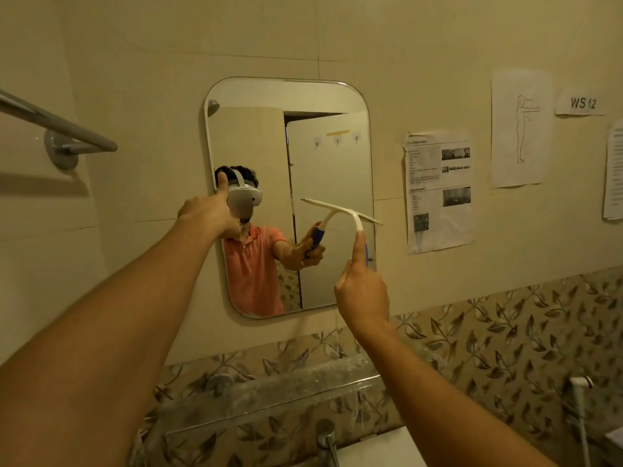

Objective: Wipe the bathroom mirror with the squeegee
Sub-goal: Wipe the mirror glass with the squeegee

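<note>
Mirror [323,156] serves as our reference: a rounded rectangular pane fixed to the beige wall tile. We hold the squeegee [350,219] in our right hand [362,291], at the mirror's lower right area. The fingers are closed around the blue handle, with the index finger extended up along the white neck. The blade runs across the glass at a slight tilt, its right end reaching just past the mirror's right edge; we cannot tell whether the whole blade touches the glass. Our left hand [210,214] is at the mirror's left edge, about mid-height, fingers curled together and thumb raised against the rim. The glass reflects a person in an orange shirt wearing a white headset. Right of the mirror, printed sheets [438,192] are stuck to the wall. Left of it, a grey towel bar [60,129] projects. Below it, a clear shelf [269,396] sits above a chrome tap [326,439].
</note>
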